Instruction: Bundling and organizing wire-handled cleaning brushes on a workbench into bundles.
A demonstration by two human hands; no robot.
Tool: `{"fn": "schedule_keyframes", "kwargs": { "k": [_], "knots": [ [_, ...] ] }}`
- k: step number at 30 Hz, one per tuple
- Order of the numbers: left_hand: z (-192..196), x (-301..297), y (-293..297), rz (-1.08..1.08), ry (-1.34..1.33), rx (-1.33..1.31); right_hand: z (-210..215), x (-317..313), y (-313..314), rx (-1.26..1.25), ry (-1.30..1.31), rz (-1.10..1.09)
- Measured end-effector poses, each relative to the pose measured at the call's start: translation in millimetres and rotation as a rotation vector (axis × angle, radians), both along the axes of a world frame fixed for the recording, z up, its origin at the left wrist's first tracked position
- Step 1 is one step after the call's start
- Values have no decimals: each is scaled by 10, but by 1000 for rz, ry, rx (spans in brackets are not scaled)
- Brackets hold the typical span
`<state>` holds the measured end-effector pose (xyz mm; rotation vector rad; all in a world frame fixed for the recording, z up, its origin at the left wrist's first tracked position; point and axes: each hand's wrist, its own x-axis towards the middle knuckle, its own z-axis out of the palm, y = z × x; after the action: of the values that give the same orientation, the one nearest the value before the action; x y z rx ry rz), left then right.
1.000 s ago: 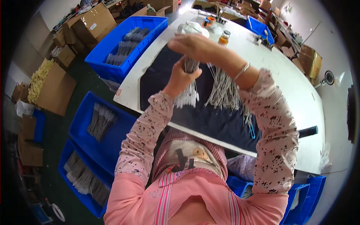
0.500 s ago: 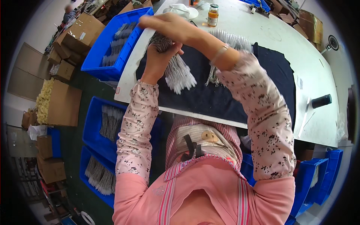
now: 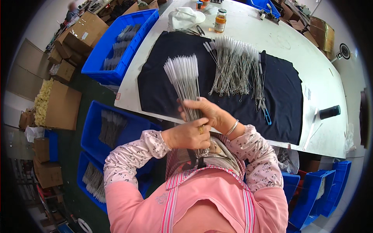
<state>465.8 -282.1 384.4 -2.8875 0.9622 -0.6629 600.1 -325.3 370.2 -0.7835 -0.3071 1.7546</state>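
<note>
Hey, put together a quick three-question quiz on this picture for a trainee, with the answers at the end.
1. Which hand grips the brush bundle nearer its white bristles: left hand or right hand?
2. True or false: the held bristles point toward the person's chest.
3. Where does the orange-filled jar stand?
A. In a blue bin
B. On the white table
C. On the floor

Key: 1. The right hand. 2. False; they point away. 3. B.

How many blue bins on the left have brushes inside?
3: a far bin beside the table, a middle bin, and a near bin. The left sleeve covers parts; more may be hidden.
</note>
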Motion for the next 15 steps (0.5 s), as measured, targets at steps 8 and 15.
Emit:
{"fn": "schedule_keyframes", "kwargs": {
  "k": [8, 15],
  "knots": [
    [-305, -661, -163, 363, 247, -768, -488, -288, -308, 108, -211, -280],
    [-765, -462, -561, 476, 422, -2406, -662, -609, -596, 189, -185, -206]
  ]
}}
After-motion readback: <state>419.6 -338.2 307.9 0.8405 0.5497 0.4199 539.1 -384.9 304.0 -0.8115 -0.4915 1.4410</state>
